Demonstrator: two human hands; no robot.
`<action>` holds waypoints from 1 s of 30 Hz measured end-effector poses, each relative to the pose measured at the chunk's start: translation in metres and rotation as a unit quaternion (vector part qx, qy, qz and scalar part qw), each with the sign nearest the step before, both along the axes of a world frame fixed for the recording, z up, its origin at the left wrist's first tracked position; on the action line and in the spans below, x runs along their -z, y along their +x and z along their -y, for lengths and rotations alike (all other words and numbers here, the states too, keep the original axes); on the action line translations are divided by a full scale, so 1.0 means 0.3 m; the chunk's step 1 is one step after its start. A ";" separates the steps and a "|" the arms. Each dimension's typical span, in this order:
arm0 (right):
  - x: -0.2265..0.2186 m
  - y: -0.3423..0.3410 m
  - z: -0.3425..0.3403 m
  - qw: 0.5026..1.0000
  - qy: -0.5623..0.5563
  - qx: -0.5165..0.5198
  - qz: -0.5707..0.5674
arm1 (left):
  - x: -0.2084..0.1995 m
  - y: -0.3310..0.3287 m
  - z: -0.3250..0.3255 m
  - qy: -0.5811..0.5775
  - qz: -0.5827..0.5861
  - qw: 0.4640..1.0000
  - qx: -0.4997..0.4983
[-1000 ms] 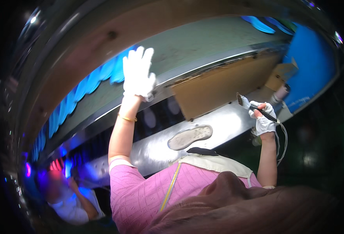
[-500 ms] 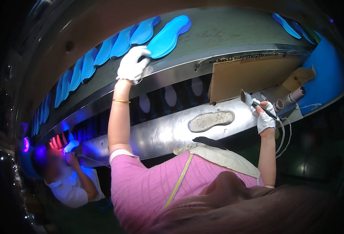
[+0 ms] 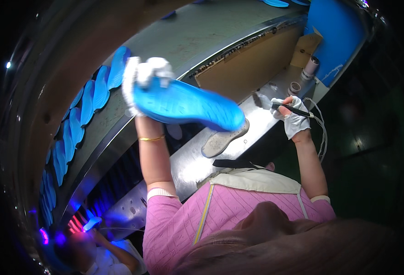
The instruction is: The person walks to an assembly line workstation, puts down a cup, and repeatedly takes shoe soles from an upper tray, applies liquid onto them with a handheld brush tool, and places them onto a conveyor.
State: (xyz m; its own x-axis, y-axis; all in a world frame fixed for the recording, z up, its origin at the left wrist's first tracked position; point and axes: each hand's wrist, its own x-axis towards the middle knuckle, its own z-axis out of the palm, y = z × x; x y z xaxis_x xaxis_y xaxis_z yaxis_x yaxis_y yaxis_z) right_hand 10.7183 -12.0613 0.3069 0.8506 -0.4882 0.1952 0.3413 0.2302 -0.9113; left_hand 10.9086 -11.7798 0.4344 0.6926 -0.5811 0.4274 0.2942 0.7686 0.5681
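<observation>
A blue shoe insole [image 3: 188, 104] is in the air above the metal ledge, gripped at one end by my white-gloved left hand [image 3: 148, 75]; its far end points right. Beneath it, a grey insole-shaped piece [image 3: 216, 144] lies on the shiny metal ledge [image 3: 183, 167], partly covered from view. My right hand [image 3: 295, 121], in a white glove with bare fingertips, is closed around a brush [image 3: 298, 110] with a black handle. Its bristles point left over the ledge, and a pale cord hangs close to the handle.
More blue insoles [image 3: 86, 101] stand in a row along the dark green conveyor belt [image 3: 188, 39]. A cardboard sheet [image 3: 252, 64] leans behind the ledge. Pinkish cylinders [image 3: 311, 68] stand beside a blue panel [image 3: 337, 36]. At lower left sits another person [image 3: 112, 256].
My left hand has lifted the blue insole off the belt and brought it over the ledge. The view has turned. My right hand still holds the brush.
</observation>
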 end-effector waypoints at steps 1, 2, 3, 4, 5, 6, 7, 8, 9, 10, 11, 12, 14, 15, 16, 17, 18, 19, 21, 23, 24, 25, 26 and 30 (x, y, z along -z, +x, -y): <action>-0.024 -0.007 -0.026 1.000 -0.001 -0.025 0.007 | 0.062 -0.029 0.064 0.074 0.018 0.997 -0.018; -0.034 -0.018 -0.045 0.999 0.003 -0.035 0.013 | 0.145 -0.051 0.125 0.045 -0.072 0.992 0.092; -0.031 -0.034 -0.063 0.999 -0.026 -0.038 0.011 | 0.220 -0.085 0.178 0.023 -0.171 0.968 0.185; -0.018 -0.045 -0.067 0.998 -0.055 -0.030 0.007 | 0.268 -0.169 0.237 0.095 -0.238 0.950 0.179; -0.020 -0.046 -0.073 0.993 -0.115 -0.016 -0.009 | 0.367 -0.210 0.264 0.102 -0.214 0.952 0.192; -0.003 -0.040 -0.068 0.991 -0.131 -0.015 -0.024 | 0.453 -0.237 0.278 0.111 -0.190 0.953 0.207; 0.020 -0.028 -0.053 0.986 -0.161 0.008 -0.039 | 0.482 -0.270 0.289 0.098 -0.226 0.943 0.225; 0.024 -0.025 -0.053 0.979 -0.192 0.024 -0.056 | 0.495 -0.312 0.289 0.083 -0.266 0.931 0.236; 0.008 -0.019 -0.053 0.974 -0.216 0.055 -0.048 | 0.495 -0.347 0.313 0.072 -0.276 0.928 0.239; 0.000 -0.004 -0.042 0.957 -0.276 0.076 -0.039 | 0.462 -0.368 0.331 0.048 -0.292 0.922 0.250; -0.008 0.012 -0.040 0.954 -0.286 0.083 -0.042 | 0.484 -0.366 0.345 0.043 -0.291 0.926 0.236; -0.019 0.022 -0.050 0.950 -0.297 0.090 -0.045 | 0.506 -0.367 0.358 0.038 -0.289 0.930 0.222; -0.016 0.052 -0.071 0.988 -0.143 0.060 0.029 | 0.499 -0.392 0.404 0.077 -0.323 0.933 0.135; -0.012 0.069 -0.067 0.961 -0.249 0.117 -0.002 | 0.485 -0.395 0.409 0.067 -0.295 0.941 0.149; -0.006 0.082 -0.070 0.920 -0.350 0.171 -0.034 | 0.481 -0.394 0.422 0.077 -0.288 0.948 0.116; -0.031 0.083 -0.103 0.936 -0.324 0.140 0.008 | 0.520 -0.371 0.419 0.126 -0.285 0.947 0.081; -0.036 0.079 -0.129 0.943 -0.311 0.113 0.033 | 0.560 -0.355 0.412 0.174 -0.282 0.942 0.046; -0.030 0.074 -0.140 0.950 -0.297 0.086 0.047 | 0.481 -0.389 0.414 0.173 -0.288 0.942 0.025; -0.041 0.050 -0.156 0.982 -0.191 0.006 0.010 | 0.520 -0.355 0.399 0.127 -0.312 0.941 0.024; -0.055 0.048 -0.139 0.956 -0.289 0.037 -0.004 | 0.520 -0.342 0.382 0.150 -0.320 0.935 -0.016; -0.046 0.050 -0.141 0.927 -0.364 0.087 0.035 | 0.512 -0.336 0.371 0.152 -0.323 0.934 -0.020; -0.027 0.059 -0.147 0.906 -0.398 0.090 0.113 | 0.493 -0.334 0.363 0.159 -0.291 0.943 0.006; -0.002 0.062 -0.162 0.938 -0.321 0.026 0.127 | 0.484 -0.330 0.362 0.165 -0.259 0.951 0.033; 0.030 0.017 -0.161 0.957 -0.274 -0.061 -0.069 | 0.470 -0.317 0.341 0.174 -0.256 0.947 0.087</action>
